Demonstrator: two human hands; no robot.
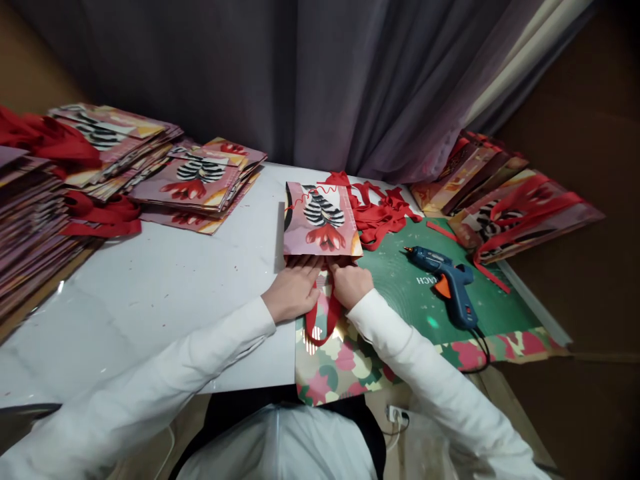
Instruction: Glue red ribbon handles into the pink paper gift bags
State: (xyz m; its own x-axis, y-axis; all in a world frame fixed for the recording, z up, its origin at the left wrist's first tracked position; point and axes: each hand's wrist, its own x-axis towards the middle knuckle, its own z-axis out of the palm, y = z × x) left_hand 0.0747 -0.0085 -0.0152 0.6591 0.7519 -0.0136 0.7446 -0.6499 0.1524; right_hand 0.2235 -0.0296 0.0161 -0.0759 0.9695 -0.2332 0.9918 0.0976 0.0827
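At near edge of gift bag (pixel 320 223), L hand (pixel 293 288) pressing flat, open; R hand (pixel 350 283) curling, grip unclear. Ribbon loop (pixel 323 323) lying betw. them, toward body.

Pink striped bag (pixel 320 220), red ribbons (pixel 380 213), blue glue gun (pixel 447 283).

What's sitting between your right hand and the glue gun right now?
Nothing but bare green cutting mat lies between the right hand and the blue glue gun, as the head view shows.

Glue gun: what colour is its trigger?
Orange trigger on the blue glue gun; head view shows it best.
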